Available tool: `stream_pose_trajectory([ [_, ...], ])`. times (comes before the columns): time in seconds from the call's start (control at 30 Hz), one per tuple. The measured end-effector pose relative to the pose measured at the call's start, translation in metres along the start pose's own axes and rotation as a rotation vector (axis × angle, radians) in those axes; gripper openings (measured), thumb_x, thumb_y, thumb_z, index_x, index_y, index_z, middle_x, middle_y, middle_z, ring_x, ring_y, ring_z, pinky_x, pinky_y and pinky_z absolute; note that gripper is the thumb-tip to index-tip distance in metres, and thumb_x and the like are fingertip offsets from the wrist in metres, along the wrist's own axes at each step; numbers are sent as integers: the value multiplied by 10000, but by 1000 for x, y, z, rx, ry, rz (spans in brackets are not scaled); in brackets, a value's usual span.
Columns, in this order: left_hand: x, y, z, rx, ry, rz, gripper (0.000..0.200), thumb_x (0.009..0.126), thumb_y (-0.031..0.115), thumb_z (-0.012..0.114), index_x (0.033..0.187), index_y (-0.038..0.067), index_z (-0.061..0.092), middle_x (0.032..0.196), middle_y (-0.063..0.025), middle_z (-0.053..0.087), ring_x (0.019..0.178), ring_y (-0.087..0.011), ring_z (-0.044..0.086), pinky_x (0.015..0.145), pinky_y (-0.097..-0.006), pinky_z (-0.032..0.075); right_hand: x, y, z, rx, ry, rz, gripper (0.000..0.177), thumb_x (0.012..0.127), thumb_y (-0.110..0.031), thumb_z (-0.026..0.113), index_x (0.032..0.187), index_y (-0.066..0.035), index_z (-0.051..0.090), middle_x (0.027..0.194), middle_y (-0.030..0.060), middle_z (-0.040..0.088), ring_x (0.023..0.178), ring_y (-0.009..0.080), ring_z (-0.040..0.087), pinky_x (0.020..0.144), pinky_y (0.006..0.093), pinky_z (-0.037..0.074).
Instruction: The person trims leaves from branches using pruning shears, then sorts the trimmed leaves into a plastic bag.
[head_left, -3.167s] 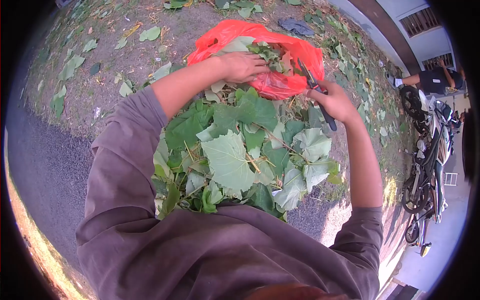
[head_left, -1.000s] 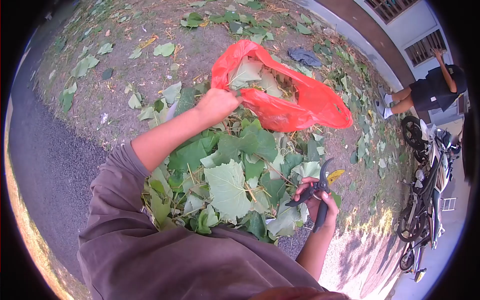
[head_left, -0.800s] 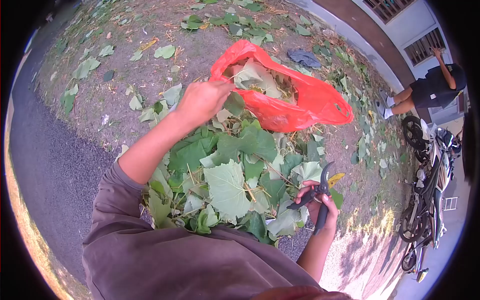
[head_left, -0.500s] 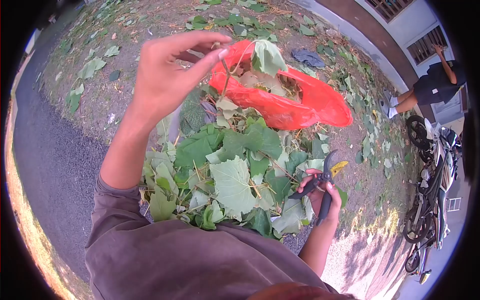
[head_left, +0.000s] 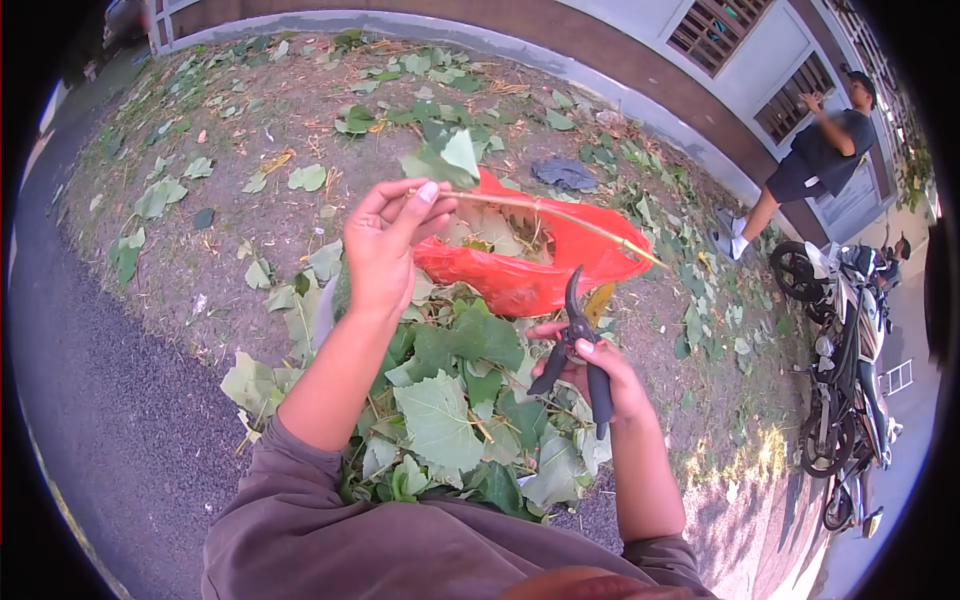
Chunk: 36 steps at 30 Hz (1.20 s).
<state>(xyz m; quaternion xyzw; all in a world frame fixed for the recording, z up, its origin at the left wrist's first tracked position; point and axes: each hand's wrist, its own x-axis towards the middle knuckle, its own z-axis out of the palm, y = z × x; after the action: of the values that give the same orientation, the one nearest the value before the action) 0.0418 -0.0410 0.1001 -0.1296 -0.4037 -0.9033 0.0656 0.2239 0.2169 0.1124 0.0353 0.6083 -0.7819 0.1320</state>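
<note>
The twig (head_left: 560, 212) is held up in the air above the red bag (head_left: 510, 285). It runs from the left hand (head_left: 385, 250) out to the right, and its thin end passes the bag's far edge. A leaf (head_left: 455, 155) sits on it just above the fingers. The left hand pinches the twig's near end between thumb and fingertips. Below the twig, the right hand (head_left: 600, 375) grips a pair of shears (head_left: 575, 335) by the handles. The blades point up toward the twig but do not touch it. A pile of green leaves (head_left: 450, 400) lies under both arms, against the bag. Loose leaves are strewn over the bare ground (head_left: 250, 130). A dark rag (head_left: 565, 175) lies behind the bag. To the right stands a motorbike (head_left: 840, 340), and beyond it another person (head_left: 810, 160) by the wall.
</note>
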Motion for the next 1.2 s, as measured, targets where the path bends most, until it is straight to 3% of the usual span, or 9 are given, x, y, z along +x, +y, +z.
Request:
stream_pose_trajectory([
  [0.17,-9,-37,-30,60,8,-38,148,1024,75,722,1152,9,689,1121,-168,785,962,-221,791,825,-312,655,47,-31,1,-322,23,-106,580,1036,-318,625,1496,21,527,1429,146,619,1101,262,721,1002,430,570],
  [0.3,2,-53,-64,69,-4,-47,137,1021,57,718,1142,-4,692,1111,-187,782,969,-240,787,844,-343,666,98,-19,-7,-34,26,-210,607,1028,-353,595,1509,10,531,1568,148,515,1111,312,721,1028,467,552],
  [0.4,4,-68,-81,56,5,-36,147,1017,65,727,1142,-3,692,1115,-184,781,976,-238,783,846,-351,663,130,-1,3,338,-185,-333,601,1026,-388,537,1474,12,567,1657,144,441,1119,360,706,1068,558,520],
  [0.57,11,-83,-99,12,-28,-20,201,1024,129,737,1169,-1,687,1152,-179,774,1073,-238,760,931,-372,637,151,14,27,630,-270,-321,506,1027,-447,523,1280,-21,629,1661,153,444,1120,372,675,1090,535,511],
  [0.7,1,-81,-71,91,-232,88,351,1051,235,701,1295,-14,663,1209,-165,753,1174,-252,717,1060,-400,558,165,45,24,815,-441,-329,599,1028,-498,517,1383,-24,603,1655,158,450,1126,357,667,1068,521,520],
  [0.8,-10,-84,-65,518,-433,158,436,1083,276,652,1396,-23,598,1255,-170,722,1166,-222,705,967,-331,579,167,72,12,789,-434,-286,740,1029,-519,512,1528,27,504,1636,155,476,1110,333,677,1092,517,488],
  [0.9,-12,-80,-55,846,-365,18,321,1099,256,628,1222,-28,713,898,-53,734,751,-83,644,669,-243,509,161,86,3,797,-435,-274,779,1033,-514,509,1571,46,457,1638,157,475,1101,324,679,1104,515,480],
  [1.03,4,-71,-39,826,-303,-195,316,1110,237,605,1076,-35,761,780,-21,668,702,-84,583,646,-248,459,165,92,-8,836,-477,-320,785,1034,-511,507,1578,51,445,1609,189,504,1115,329,684,1129,513,473],
  [1.2,50,-53,-11,780,-133,-68,383,1130,326,580,1027,11,772,673,60,533,599,-20,395,535,-246,289,174,105,-14,860,-280,-272,717,1095,-569,429,1594,-53,431,1420,221,632,1262,375,659,1161,570,458],
])
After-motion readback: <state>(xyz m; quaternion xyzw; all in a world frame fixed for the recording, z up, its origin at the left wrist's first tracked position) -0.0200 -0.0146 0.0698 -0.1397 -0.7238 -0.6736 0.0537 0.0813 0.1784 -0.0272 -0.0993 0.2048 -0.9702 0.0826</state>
